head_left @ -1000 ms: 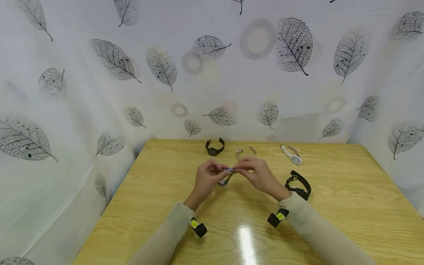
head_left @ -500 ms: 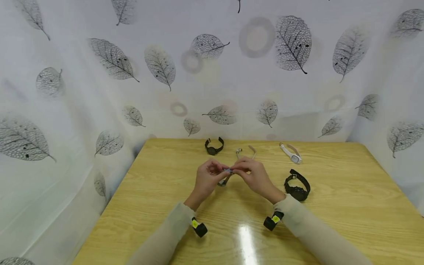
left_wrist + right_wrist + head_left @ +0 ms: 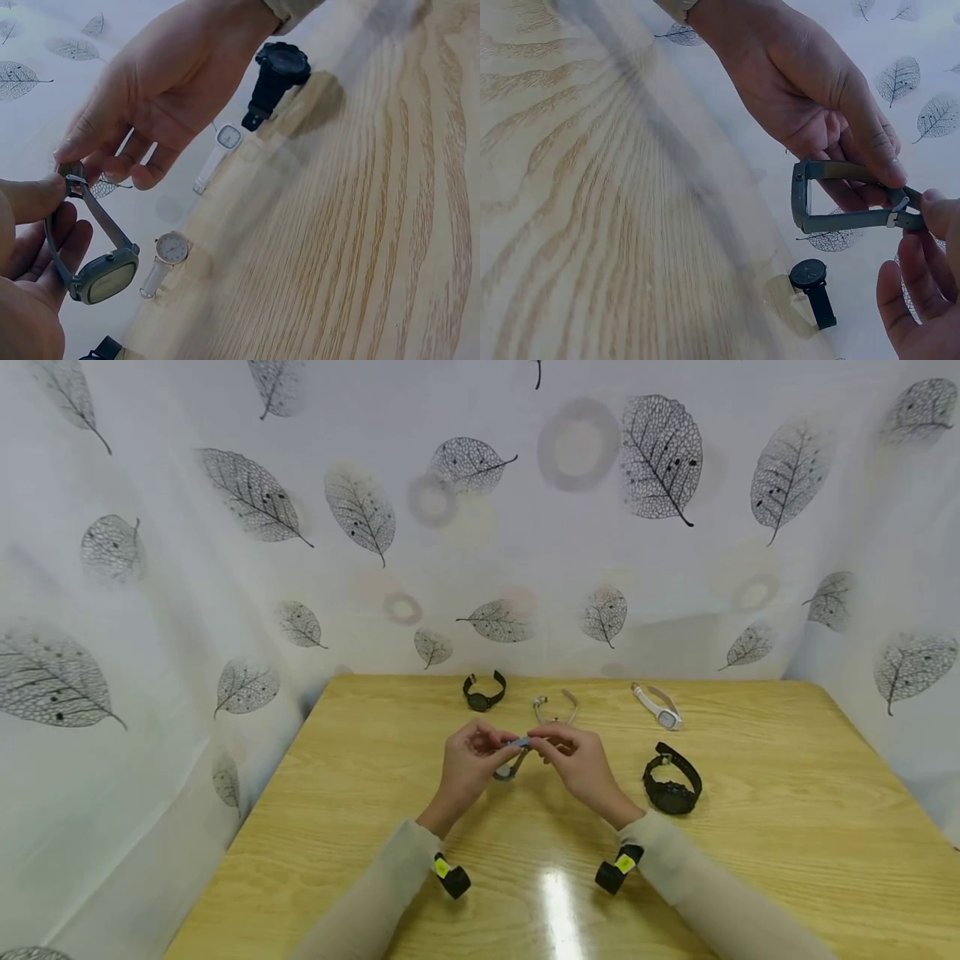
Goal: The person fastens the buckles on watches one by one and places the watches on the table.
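Above the middle of the table, both hands hold a grey-blue wristwatch (image 3: pixel 109 277) with a rectangular case. Its case hangs below the fingers in the head view, and the strap forms a loop with the two ends brought together. My left hand (image 3: pixel 467 768) pinches the strap near its ends between thumb and fingers. Opposite it, my right hand (image 3: pixel 585 768) pinches the strap beside the metal buckle (image 3: pixel 893 217). A strap end passes at the buckle, but fingertips partly hide it, so I cannot tell how far it is through.
At the back stand a black round watch (image 3: pixel 478 702), a pale-strapped watch (image 3: pixel 570 708) partly behind the right hand, and a white watch (image 3: pixel 666 718). A bulky black watch (image 3: pixel 672 797) stands right of the right wrist. A leaf-print curtain (image 3: pixel 480 552) borders the wooden table (image 3: pixel 360 760).
My right hand shifts slightly left, then a little back, and its forearm comes slightly nearer the body. My left hand stays nearly still. Both keep their pinch on the wristwatch strap.
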The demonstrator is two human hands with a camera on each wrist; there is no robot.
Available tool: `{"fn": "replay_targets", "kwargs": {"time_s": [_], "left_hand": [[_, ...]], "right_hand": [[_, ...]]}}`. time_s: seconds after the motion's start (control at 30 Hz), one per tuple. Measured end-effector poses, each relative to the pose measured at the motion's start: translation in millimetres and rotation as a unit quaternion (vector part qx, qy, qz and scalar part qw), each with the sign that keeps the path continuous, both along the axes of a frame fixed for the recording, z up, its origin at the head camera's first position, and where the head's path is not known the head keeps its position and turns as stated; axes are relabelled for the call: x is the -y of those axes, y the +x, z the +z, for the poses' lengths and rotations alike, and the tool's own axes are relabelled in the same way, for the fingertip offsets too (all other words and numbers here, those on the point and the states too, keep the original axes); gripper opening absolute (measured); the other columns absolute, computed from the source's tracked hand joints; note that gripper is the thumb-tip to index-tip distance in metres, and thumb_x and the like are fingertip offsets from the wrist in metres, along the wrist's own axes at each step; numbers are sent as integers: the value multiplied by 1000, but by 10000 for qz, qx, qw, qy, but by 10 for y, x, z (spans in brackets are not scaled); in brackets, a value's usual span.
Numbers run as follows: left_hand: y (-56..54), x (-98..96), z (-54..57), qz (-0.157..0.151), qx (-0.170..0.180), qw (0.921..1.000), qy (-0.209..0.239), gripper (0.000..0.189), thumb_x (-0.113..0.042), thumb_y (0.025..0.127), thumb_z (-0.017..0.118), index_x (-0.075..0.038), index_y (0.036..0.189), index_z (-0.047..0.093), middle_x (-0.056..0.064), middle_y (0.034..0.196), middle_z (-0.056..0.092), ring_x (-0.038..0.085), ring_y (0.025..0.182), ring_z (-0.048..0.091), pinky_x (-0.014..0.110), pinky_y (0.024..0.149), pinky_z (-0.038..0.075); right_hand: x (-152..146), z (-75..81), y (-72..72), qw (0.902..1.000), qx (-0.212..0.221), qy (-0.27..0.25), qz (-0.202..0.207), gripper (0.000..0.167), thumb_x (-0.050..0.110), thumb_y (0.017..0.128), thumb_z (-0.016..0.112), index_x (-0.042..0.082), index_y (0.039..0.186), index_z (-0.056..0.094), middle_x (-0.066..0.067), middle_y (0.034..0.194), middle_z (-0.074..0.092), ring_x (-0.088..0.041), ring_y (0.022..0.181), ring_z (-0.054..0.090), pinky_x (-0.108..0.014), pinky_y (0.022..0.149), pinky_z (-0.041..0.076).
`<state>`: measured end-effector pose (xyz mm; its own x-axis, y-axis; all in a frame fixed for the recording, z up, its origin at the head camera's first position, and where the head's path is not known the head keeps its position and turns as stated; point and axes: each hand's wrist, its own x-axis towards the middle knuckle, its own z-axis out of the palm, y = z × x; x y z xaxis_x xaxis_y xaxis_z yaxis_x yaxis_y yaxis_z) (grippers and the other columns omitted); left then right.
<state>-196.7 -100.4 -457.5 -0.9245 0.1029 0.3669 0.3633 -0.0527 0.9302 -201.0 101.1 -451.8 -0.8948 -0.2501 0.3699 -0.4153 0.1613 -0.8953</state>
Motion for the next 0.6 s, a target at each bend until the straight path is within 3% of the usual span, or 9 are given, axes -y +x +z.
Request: {"fn": "replay_targets", "kwargs": {"time_s": [0.13,0.27,0.33,0.47,0.6], "left_hand": [[3,-7,9,-28,35,10000,11,24,2,87,80,6,90,57,21,102,75,27,93,75,33,80,63],[13,-22,18,-7,76,10000,7,24,3,87,80,7,89,57,22,101,75,29,93,75,32,79,63],[14,-30,17,13,95,10000,8,24,2,87,80,7,89,57,22,101,75,29,93,75,31,78,63],[3,-33,7,72,127,9999,-3,25,0,86,81,8,89,57,22,102,75,25,92,75,29,78,62],[-3,-28,4,130,135,9998,4,25,1,86,81,8,90,57,22,102,75,22,91,75,27,76,61]], "right_hand": [[53,163,114,9997,-241,37,-35,14,1,98,68,-5,109,75,-18,106,72,-29,85,70,-43,73,62],[78,220,180,9990,-384,199,-125,13,2,98,68,-3,108,76,-16,105,73,-34,86,70,-30,72,61],[81,201,186,9991,-314,191,-194,15,4,99,68,-1,111,76,-14,105,73,-30,86,70,-29,72,61],[65,76,134,9994,-141,-100,-284,18,4,99,68,0,115,74,-15,108,72,-32,85,70,-41,71,62],[47,-90,40,9986,-344,-182,-353,15,3,99,68,2,111,76,-15,107,73,-37,85,69,-42,70,62]]}}
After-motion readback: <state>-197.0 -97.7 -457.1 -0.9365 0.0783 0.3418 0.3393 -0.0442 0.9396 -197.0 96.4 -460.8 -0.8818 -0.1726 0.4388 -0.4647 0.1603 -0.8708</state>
